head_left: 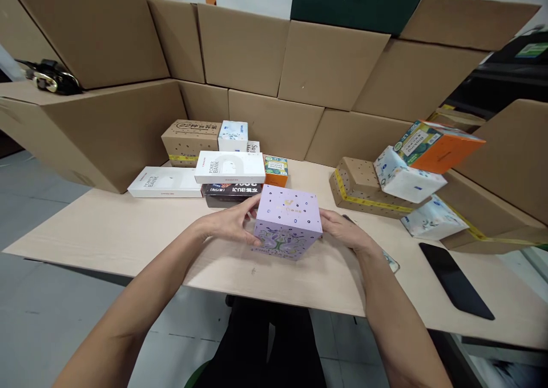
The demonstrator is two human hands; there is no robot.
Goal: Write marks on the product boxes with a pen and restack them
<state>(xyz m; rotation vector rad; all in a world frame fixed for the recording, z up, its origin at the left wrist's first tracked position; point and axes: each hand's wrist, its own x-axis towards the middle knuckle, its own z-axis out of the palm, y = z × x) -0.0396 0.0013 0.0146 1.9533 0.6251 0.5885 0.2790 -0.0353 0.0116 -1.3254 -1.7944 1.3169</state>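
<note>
A purple patterned box [289, 222] is between my two hands in the middle of the table, near the front. My left hand [233, 221] grips its left side, thumb low on the front corner. On the opposite side, my right hand [342, 227] presses against the box, its fingers partly hidden behind it. I cannot tell whether the box rests on the table or is slightly lifted. Just behind it lie a dark box [231, 195] and a white power bank box [230, 167] stacked on top. A phone [390, 261] is partly covered by my right forearm.
A second white power bank box [166, 181] and a brown carton [192, 140] stand left. On the right are another brown carton [363, 188], white tissue packs [406, 177] and an orange box [439, 145]. A black phone [456, 279] lies near the right edge. Cardboard walls [242, 45] enclose the back.
</note>
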